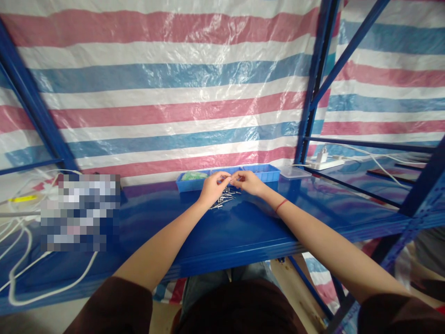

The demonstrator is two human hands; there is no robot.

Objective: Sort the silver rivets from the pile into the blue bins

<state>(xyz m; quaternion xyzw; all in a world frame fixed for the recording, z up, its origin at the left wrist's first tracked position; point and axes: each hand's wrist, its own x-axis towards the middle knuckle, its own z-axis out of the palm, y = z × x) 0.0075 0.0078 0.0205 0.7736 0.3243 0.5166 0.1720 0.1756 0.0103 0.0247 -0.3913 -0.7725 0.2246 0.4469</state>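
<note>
My left hand (212, 186) and my right hand (247, 182) meet fingertip to fingertip above the blue shelf top. The fingers of both are pinched together; whatever sits between them is too small to make out. Beneath and between the hands lies a loose pile of thin metal pieces (224, 198), resembling rivets or pins. Just behind stand blue plastic bins (269, 174) in a row. The left bin (186, 185) holds something pale green (194, 176). The contents of the others are mostly hidden by my hands.
White cables (52, 290) and a pixelated patch take up the shelf's left side. A clear plastic lid (295, 172) lies right of the bins, near a white power strip (325, 163). Blue uprights (308, 102) frame the shelf; a striped sheet (174, 116) hangs behind.
</note>
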